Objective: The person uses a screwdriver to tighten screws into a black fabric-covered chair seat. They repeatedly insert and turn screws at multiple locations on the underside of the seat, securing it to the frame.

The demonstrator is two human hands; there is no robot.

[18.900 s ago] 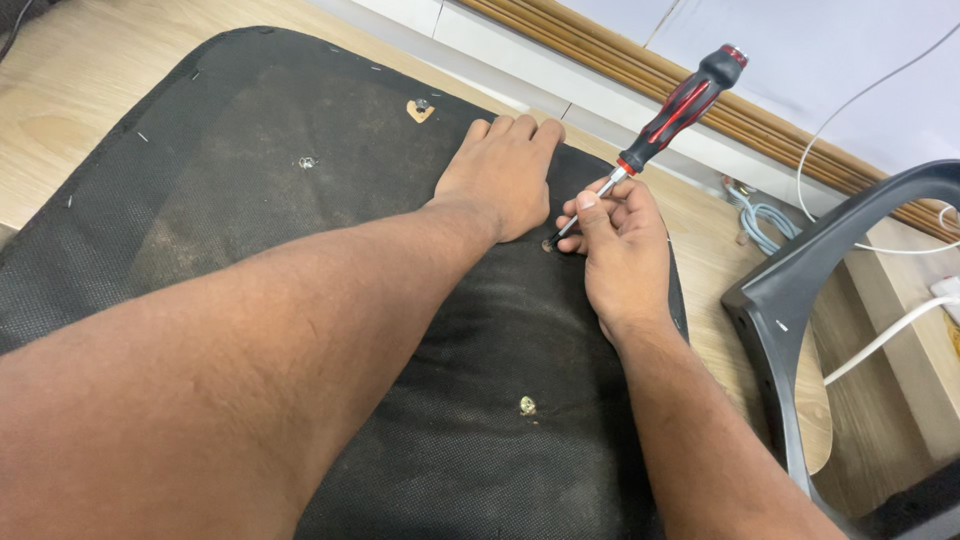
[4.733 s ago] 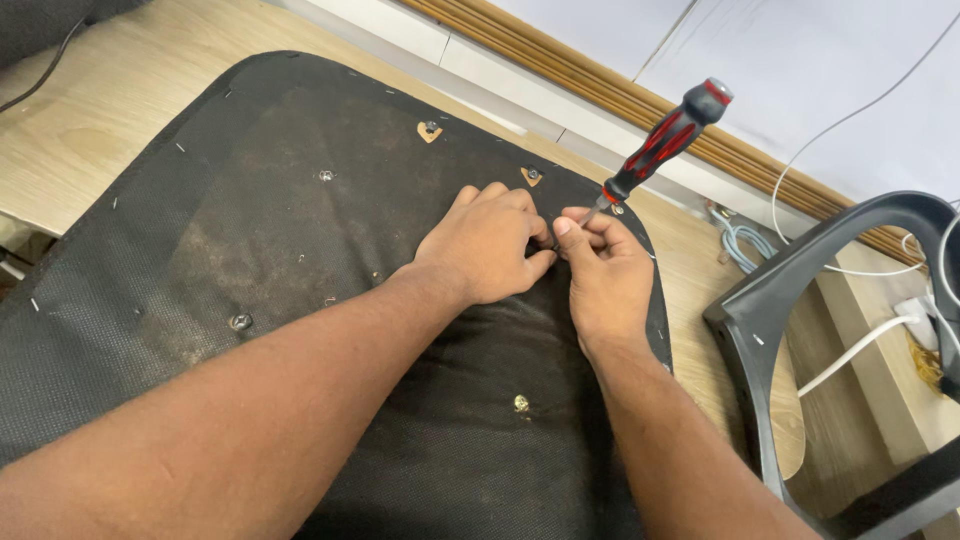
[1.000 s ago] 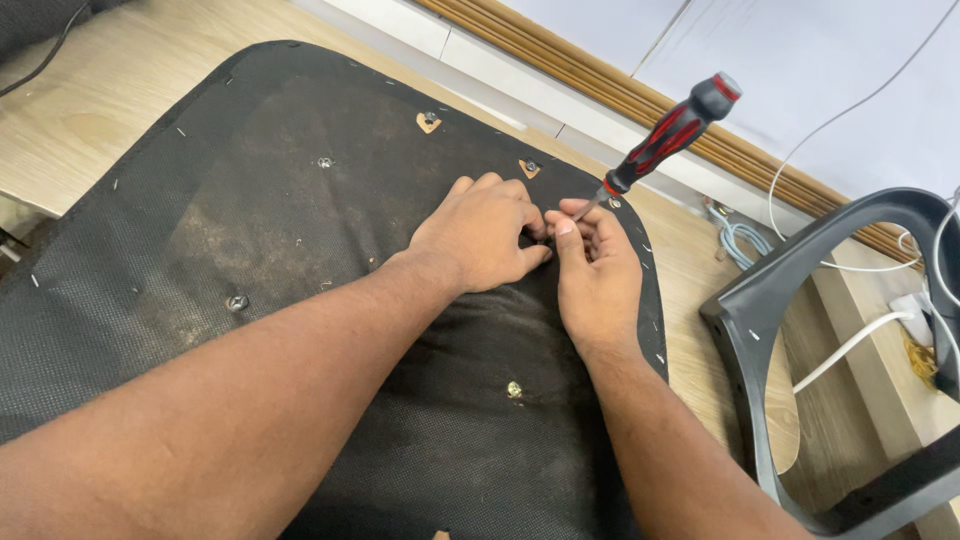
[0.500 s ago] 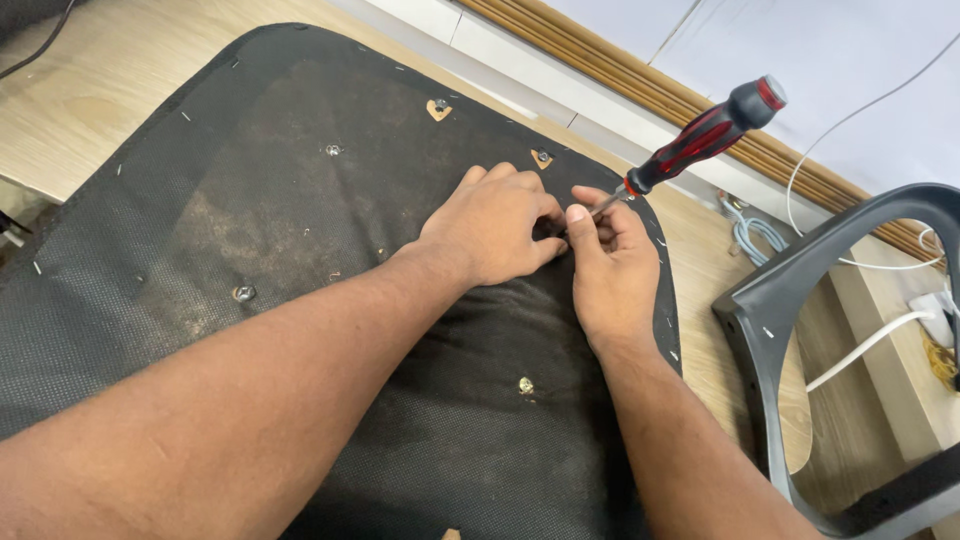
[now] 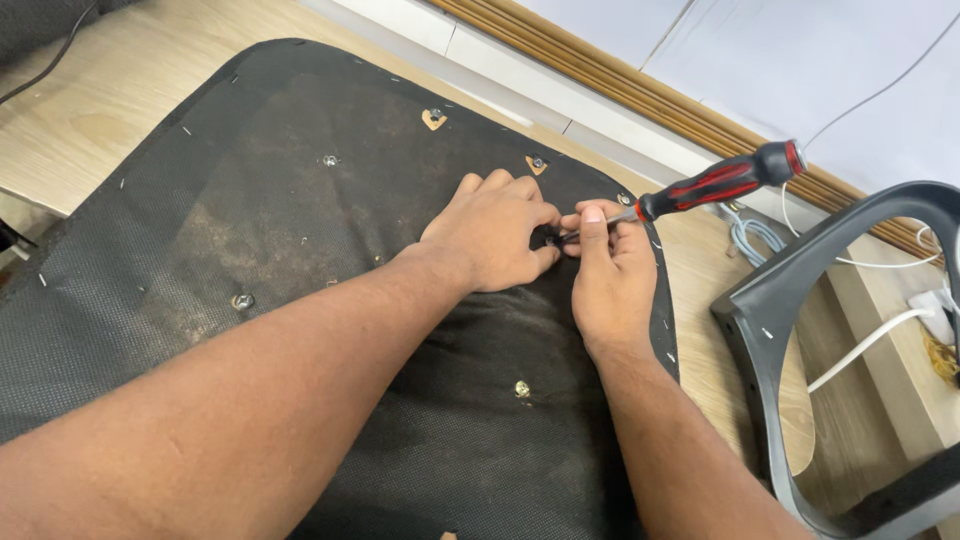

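Black fabric seat underside (image 5: pixel 300 250): right hand (image 5: pixel 610 285) pinches the screwdriver (image 5: pixel 715 185) shaft; left hand (image 5: pixel 495 235), curled closed, presses beside the tip. A slipping tip could likely jab the left fingers.

- Seat underside (image 5: pixel 300 230): matt black woven cloth, rough, dusty in patches.
- Threaded inserts (image 5: pixel 242 301): dull metal.
- Screwdriver (image 5: pixel 715 185): glossy red-and-black plastic handle, bright metal shaft.
- Floor (image 5: pixel 90 110): smooth pale wood-look laminate.
- Chair frame (image 5: pixel 770 330): matt grey plastic.

The screwdriver (image 5: pixel 715 185) tip is hidden between the left hand (image 5: pixel 495 235) and right hand (image 5: pixel 610 275); both elbows are cut off.
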